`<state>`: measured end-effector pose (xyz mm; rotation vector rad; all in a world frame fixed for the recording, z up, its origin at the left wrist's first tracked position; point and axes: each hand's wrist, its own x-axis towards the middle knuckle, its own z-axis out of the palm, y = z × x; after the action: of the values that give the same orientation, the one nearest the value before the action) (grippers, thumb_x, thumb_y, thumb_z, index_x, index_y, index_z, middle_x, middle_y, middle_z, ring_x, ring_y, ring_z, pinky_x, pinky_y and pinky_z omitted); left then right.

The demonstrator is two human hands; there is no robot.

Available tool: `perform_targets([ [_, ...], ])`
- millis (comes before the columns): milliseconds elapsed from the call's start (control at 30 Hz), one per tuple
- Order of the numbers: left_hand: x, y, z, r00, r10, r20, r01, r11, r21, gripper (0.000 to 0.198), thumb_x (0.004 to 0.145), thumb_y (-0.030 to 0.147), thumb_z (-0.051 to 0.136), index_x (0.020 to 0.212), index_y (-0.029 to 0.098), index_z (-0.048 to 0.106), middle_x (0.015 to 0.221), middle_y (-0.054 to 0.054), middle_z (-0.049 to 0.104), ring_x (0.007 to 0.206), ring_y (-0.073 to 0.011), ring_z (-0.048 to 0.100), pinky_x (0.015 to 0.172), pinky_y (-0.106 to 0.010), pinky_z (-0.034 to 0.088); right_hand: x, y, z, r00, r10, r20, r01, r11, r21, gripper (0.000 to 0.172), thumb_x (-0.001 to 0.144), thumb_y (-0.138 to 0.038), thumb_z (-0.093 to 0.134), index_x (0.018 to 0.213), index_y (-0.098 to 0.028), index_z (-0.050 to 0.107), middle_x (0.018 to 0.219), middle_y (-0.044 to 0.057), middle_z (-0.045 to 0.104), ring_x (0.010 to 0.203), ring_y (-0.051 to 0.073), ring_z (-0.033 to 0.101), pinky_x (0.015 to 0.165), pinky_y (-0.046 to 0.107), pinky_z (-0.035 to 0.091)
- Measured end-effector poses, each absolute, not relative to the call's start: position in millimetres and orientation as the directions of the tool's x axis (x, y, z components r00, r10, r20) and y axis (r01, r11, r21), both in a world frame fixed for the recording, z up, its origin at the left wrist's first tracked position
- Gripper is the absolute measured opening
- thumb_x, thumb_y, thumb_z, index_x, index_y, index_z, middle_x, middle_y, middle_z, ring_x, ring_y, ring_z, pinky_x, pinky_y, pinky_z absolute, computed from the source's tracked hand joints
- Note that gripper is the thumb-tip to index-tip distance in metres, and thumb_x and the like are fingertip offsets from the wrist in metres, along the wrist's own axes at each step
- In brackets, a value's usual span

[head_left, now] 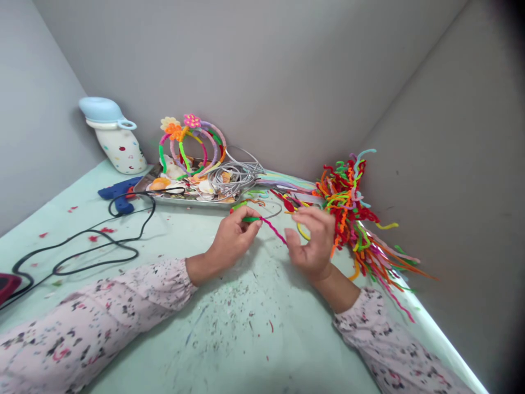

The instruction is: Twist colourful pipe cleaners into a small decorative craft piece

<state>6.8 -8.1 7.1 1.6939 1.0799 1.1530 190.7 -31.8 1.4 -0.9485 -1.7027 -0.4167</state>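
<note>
My left hand (pixel 233 239) is closed in a pinch on a headband (pixel 246 213) wrapped in green pipe cleaner, just above the pale green table (pixel 246 328). A pink pipe cleaner (pixel 274 230) runs from that pinch to my right hand (pixel 312 241), whose thumb and fingers curl round its other end. The thin metal loop of the headband arcs behind both hands.
A metal tray (pixel 186 198) at the back holds finished pipe-cleaner headbands (pixel 191 143), shell-like pieces and bare grey bands. A loose pile of coloured pipe cleaners (pixel 353 219) lies to the right. A blue glue gun (pixel 120 194) with a black cord (pixel 82 246) and a dotted jug (pixel 117 137) stand left.
</note>
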Motion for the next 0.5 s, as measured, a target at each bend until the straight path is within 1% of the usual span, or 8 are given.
perform_targets([
  [100, 6, -8, 8, 0.207, 0.944, 0.256, 0.169, -0.293, 0.941, 0.015, 0.083, 0.029, 0.057, 0.09, 0.016, 0.055, 0.07, 0.002, 0.057, 0.052, -0.0072, 0.049, 0.048, -0.019, 0.038, 185, -43, 5, -0.435, 0.24, 0.868, 0.699, 0.697, 0.158, 0.018, 0.081, -0.035, 0.066, 0.098, -0.034, 0.06, 0.094, 0.001, 0.066, 0.086, 0.019, 0.063, 0.079, 0.037, 0.048],
  [167, 6, -7, 8, 0.194, 0.947, 0.257, 0.142, -0.286, 0.948, 0.016, 0.083, 0.031, 0.057, 0.089, 0.016, 0.055, 0.07, 0.003, 0.056, 0.051, -0.0064, 0.049, 0.047, -0.018, 0.039, 178, -47, 6, -0.642, 0.178, 0.745, 0.519, 0.817, 0.252, 0.009, 0.083, -0.036, 0.064, 0.09, -0.032, 0.062, 0.085, -0.002, 0.068, 0.079, 0.016, 0.063, 0.069, 0.032, 0.047],
  [233, 5, -7, 8, 0.17, 0.952, 0.255, 0.115, -0.276, 0.954, 0.017, 0.084, 0.032, 0.057, 0.09, 0.016, 0.054, 0.066, 0.004, 0.054, 0.05, -0.0062, 0.047, 0.047, -0.017, 0.038, 172, -47, 6, -0.768, 0.21, 0.605, 0.408, 0.888, 0.21, 0.009, 0.086, -0.034, 0.059, 0.085, -0.027, 0.063, 0.074, -0.001, 0.067, 0.068, 0.014, 0.061, 0.06, 0.03, 0.045],
  [300, 5, -6, 7, 0.144, 0.956, 0.256, 0.084, -0.27, 0.959, 0.018, 0.084, 0.032, 0.057, 0.091, 0.016, 0.053, 0.062, 0.005, 0.051, 0.05, -0.0065, 0.047, 0.047, -0.017, 0.038, 168, -43, 4, -0.762, 0.346, 0.547, 0.478, 0.871, 0.116, 0.015, 0.09, -0.031, 0.053, 0.083, -0.023, 0.063, 0.07, 0.001, 0.066, 0.065, 0.014, 0.06, 0.057, 0.03, 0.045],
  [333, 5, -6, 7, 0.131, 0.957, 0.259, 0.07, -0.269, 0.961, 0.018, 0.084, 0.032, 0.057, 0.091, 0.016, 0.053, 0.061, 0.005, 0.05, 0.05, -0.0068, 0.047, 0.047, -0.017, 0.038, 167, -40, 2, -0.707, 0.427, 0.564, 0.556, 0.828, 0.071, 0.015, 0.09, -0.028, 0.051, 0.086, -0.022, 0.064, 0.075, 0.002, 0.067, 0.069, 0.015, 0.062, 0.061, 0.03, 0.047],
  [400, 5, -5, 6, 0.123, 0.957, 0.262, 0.05, -0.27, 0.962, 0.017, 0.085, 0.032, 0.056, 0.091, 0.016, 0.052, 0.059, 0.005, 0.049, 0.05, -0.0071, 0.046, 0.048, -0.018, 0.038, 169, -33, 0, -0.501, 0.536, 0.68, 0.715, 0.698, -0.024, 0.016, 0.09, -0.022, 0.051, 0.1, -0.021, 0.063, 0.095, 0.007, 0.069, 0.087, 0.018, 0.063, 0.075, 0.032, 0.051],
  [433, 4, -5, 5, 0.132, 0.956, 0.261, 0.044, -0.268, 0.962, 0.016, 0.086, 0.031, 0.055, 0.092, 0.017, 0.052, 0.059, 0.005, 0.05, 0.051, -0.0072, 0.046, 0.049, -0.018, 0.037, 171, -30, -1, -0.4, 0.548, 0.734, 0.763, 0.643, -0.065, 0.02, 0.088, -0.022, 0.053, 0.107, -0.021, 0.061, 0.103, 0.009, 0.067, 0.095, 0.021, 0.062, 0.082, 0.035, 0.05],
  [500, 4, -6, 5, 0.174, 0.951, 0.255, 0.052, -0.268, 0.962, 0.014, 0.088, 0.03, 0.051, 0.094, 0.017, 0.053, 0.059, 0.005, 0.051, 0.051, -0.0076, 0.045, 0.05, -0.018, 0.036, 176, -26, -3, -0.283, 0.531, 0.799, 0.79, 0.601, -0.119, 0.028, 0.085, -0.023, 0.058, 0.113, -0.021, 0.059, 0.109, 0.011, 0.064, 0.102, 0.023, 0.058, 0.089, 0.04, 0.048],
])
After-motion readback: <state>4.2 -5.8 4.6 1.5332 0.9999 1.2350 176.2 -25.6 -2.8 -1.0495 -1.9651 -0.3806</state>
